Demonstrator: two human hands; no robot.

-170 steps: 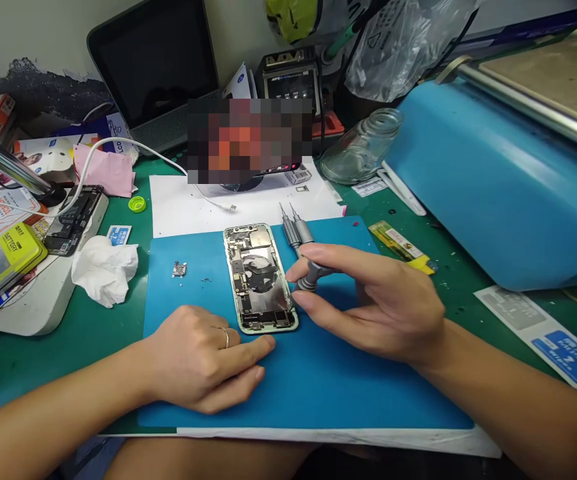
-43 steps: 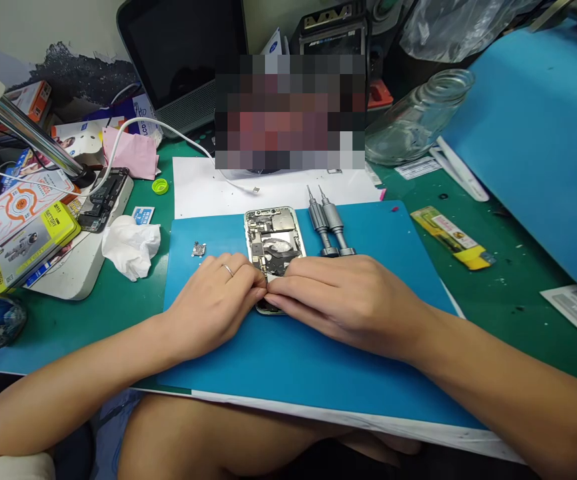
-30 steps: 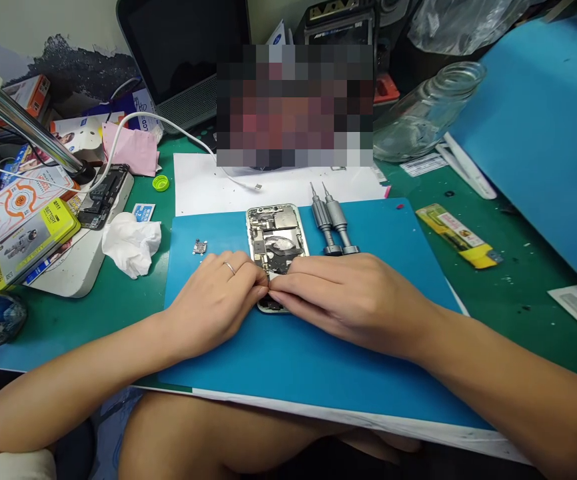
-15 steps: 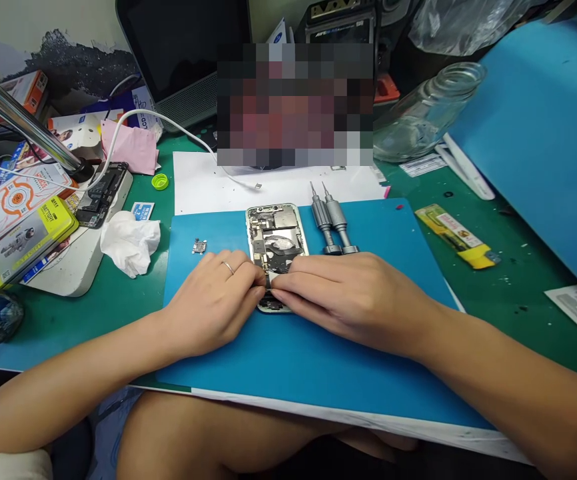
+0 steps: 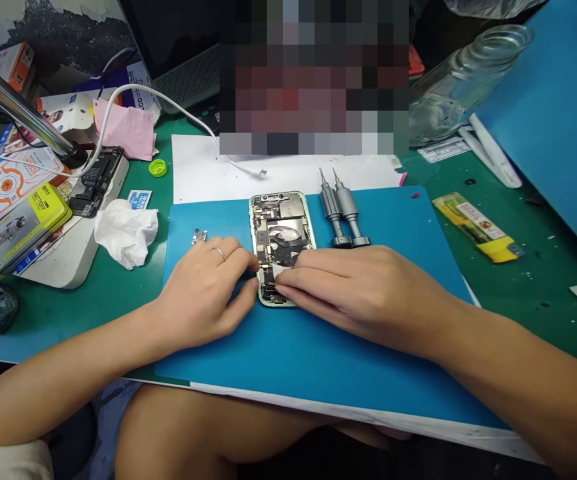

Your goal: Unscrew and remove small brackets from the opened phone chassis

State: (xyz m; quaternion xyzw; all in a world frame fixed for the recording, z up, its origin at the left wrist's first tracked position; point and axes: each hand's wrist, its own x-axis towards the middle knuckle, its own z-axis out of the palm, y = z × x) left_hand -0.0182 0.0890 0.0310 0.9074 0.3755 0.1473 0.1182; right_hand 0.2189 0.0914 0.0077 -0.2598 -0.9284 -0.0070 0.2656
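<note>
An opened phone (image 5: 282,230) lies on a blue mat (image 5: 288,353), its inner parts showing. My left hand (image 5: 208,290) is at the phone's left edge, thumb and forefinger a little apart, with nothing visible between them. Over the lower right part of the phone, my right hand (image 5: 358,287) has its fingers pressed together at the tips; anything they pinch is too small or hidden to make out. Two grey screwdrivers (image 5: 341,212) lie just right of the phone. A small metal part (image 5: 199,236) sits beyond my left hand.
At the left are a crumpled tissue (image 5: 127,233), a yellow battery box (image 5: 23,230) and another phone body (image 5: 97,183). A white cable (image 5: 138,87) arches over white paper (image 5: 193,170). A glass jar (image 5: 463,87) and yellow packet (image 5: 478,227) are at the right.
My left thumb and forefinger have parted and drawn back slightly from the phone. My right hand stays over its lower part. The whole view has shifted a little.
</note>
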